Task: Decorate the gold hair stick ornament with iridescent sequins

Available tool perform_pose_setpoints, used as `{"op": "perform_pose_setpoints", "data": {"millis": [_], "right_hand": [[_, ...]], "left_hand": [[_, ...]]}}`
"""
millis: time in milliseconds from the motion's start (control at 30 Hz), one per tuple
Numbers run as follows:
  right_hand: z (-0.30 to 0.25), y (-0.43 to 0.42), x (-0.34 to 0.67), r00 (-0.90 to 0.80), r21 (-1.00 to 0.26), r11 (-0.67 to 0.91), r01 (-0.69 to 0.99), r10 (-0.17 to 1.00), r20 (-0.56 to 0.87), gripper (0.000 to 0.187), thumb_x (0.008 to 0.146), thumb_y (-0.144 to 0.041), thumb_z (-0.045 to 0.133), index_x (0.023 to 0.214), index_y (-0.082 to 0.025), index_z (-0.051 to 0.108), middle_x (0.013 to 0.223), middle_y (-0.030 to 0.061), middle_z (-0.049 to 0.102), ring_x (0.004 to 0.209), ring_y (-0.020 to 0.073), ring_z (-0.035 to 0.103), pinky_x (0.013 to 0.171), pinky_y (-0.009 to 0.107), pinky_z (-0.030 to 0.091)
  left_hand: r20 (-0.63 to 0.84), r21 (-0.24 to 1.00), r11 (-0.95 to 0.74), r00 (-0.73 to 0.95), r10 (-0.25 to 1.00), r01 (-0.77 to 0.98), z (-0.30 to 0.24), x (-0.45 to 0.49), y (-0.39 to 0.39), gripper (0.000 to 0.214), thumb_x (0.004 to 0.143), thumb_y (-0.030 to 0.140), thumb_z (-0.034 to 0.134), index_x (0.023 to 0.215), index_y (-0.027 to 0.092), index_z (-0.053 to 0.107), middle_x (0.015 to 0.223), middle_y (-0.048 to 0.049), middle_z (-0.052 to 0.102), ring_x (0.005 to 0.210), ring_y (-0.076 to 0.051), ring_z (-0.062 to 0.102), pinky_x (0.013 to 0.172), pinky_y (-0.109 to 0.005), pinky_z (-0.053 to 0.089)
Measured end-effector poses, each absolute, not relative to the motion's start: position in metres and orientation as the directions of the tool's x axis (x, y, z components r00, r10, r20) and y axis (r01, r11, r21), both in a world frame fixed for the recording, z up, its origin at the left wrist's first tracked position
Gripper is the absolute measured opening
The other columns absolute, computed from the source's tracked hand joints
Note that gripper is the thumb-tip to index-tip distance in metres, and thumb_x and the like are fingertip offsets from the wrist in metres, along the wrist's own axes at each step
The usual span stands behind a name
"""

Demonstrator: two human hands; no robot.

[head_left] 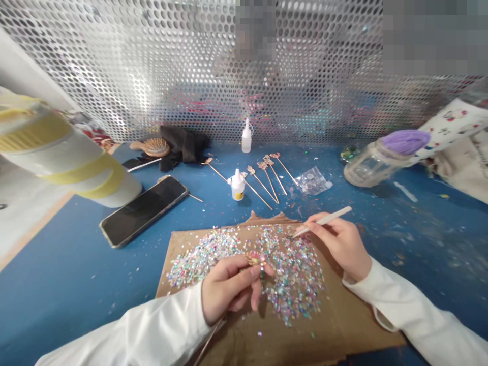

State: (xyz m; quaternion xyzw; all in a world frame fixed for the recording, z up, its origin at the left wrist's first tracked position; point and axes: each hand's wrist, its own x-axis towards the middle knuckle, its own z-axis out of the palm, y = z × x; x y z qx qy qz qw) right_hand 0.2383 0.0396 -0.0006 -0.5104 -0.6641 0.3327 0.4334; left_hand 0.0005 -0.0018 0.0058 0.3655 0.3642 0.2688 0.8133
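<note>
My left hand (231, 290) is closed on a thin gold hairpin; its ornament (256, 260) shows above my fingertips and its stem runs down under my wrist. My right hand (340, 244) pinches a slim white pick tool (323, 221), whose tip points left into a spread of tiny iridescent sequins (290, 274). The sequins lie heaped on a brown cardboard sheet (343, 325) on the blue table (68, 274). Both hands hover just over the sequins, a short way apart.
Several finished gold hairpins (267, 180) lie beyond the cardboard with two small glue bottles (238, 185) (246, 136) and a clear bag (312, 181). A phone (145, 209), hairbrush (152, 147) and black cloth (183, 145) sit left. A tipped purple-lidded jar (377, 160) lies right. Perforated metal screen (190, 71) behind.
</note>
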Motion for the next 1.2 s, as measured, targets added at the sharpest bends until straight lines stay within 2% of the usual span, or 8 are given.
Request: {"op": "perform_pose_setpoints", "data": {"millis": [400,667,900,1200], "right_hand": [[0.0006,0.0366,0.2438,-0.222,-0.847,0.336,0.411,0.938,0.265,0.013,0.084,-0.023,0.054,0.079,-0.018,0.065,0.082,0.0034,0.065,0.078,0.0165,0.062,0.073,0.025,0.05],[0.0029,0.0377,0.2415,-0.264,-0.843,0.343,0.414,0.932,0.249,0.016,0.084,-0.026,0.054,0.077,-0.017,0.065,0.08,0.0052,0.065,0.076,0.0182,0.062,0.068,0.026,0.052],[0.0014,0.0343,0.2414,-0.1,-0.806,0.342,0.484,0.936,0.337,0.011,0.085,-0.021,0.052,0.078,-0.019,0.061,0.077,0.0019,0.064,0.071,0.0159,0.062,0.064,0.023,0.051],[0.0007,0.0323,0.2431,-0.145,-0.754,0.383,0.533,0.92,0.364,0.015,0.085,-0.022,0.051,0.077,-0.021,0.064,0.079,0.002,0.063,0.074,0.0178,0.06,0.069,0.027,0.048]], "left_hand": [[-0.393,0.789,0.589,0.594,0.702,-0.175,0.0051,-0.0001,-0.0026,0.04,0.075,0.045,0.055,0.091,0.008,0.058,0.044,0.0026,0.054,0.025,0.0,0.024,0.027,-0.015,0.01],[-0.389,0.789,0.588,0.597,0.702,-0.178,0.0055,0.0005,-0.0026,0.04,0.074,0.045,0.056,0.09,0.008,0.058,0.044,0.0027,0.054,0.026,0.0,0.024,0.027,-0.015,0.01],[-0.402,0.784,0.6,0.605,0.687,-0.16,0.005,-0.0006,-0.0025,0.041,0.075,0.045,0.055,0.092,0.008,0.058,0.045,0.0028,0.054,0.026,0.0,0.023,0.027,-0.015,0.01],[-0.397,0.796,0.587,0.606,0.69,-0.146,0.0029,-0.0015,-0.0022,0.041,0.077,0.043,0.053,0.096,0.008,0.059,0.045,0.0029,0.053,0.026,0.0,0.023,0.028,-0.016,0.01]]}}
